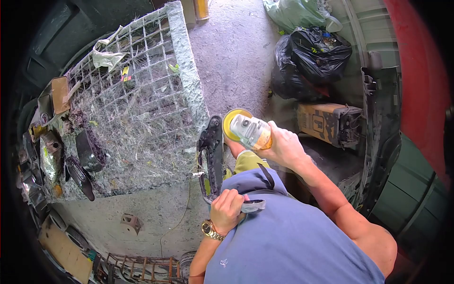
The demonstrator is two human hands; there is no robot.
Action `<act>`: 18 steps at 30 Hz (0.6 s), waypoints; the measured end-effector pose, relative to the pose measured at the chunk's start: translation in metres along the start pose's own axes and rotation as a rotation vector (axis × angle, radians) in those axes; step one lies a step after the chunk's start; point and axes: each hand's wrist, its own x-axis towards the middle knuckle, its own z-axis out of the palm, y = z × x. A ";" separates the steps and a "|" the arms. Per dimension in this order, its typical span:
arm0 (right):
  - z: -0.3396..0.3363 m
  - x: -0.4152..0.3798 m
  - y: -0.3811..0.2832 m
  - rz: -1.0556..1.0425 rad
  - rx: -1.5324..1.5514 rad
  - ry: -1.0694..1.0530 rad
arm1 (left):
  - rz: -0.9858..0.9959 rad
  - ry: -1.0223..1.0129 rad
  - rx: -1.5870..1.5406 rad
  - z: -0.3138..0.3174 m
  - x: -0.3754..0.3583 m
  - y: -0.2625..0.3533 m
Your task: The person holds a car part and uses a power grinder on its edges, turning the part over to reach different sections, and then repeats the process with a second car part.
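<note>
My right hand [284, 146] is wrapped round the body of an angle grinder [251, 130], whose yellow disc [228, 122] faces a long black plastic part [215, 158]. My left hand [228, 209], with a gold watch at the wrist, is closed on the lower end of that black part near my body. The part stands along the right edge of a worn, fibre-covered table [187, 61]. Whether the disc touches the part cannot be made out.
Black parts [89, 150] and a silver piece [51, 156] lie on the table's left side. Black bags [312, 59] and a cardboard box [321, 122] stand at the right. A metal block [131, 223] sits on the floor below.
</note>
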 end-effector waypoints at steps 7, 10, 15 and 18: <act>0.001 -0.013 0.001 -0.099 -0.047 -0.064 | -0.018 -0.028 -0.007 -0.003 0.000 -0.001; 0.008 -0.013 0.003 -0.107 -0.041 -0.069 | -0.001 -0.015 -0.017 -0.003 0.000 -0.002; 0.004 0.000 0.000 -0.042 -0.007 -0.048 | -0.004 -0.004 -0.005 -0.002 -0.001 -0.003; 0.006 0.013 0.004 -0.035 0.004 0.011 | -0.011 -0.008 -0.004 -0.003 0.000 -0.002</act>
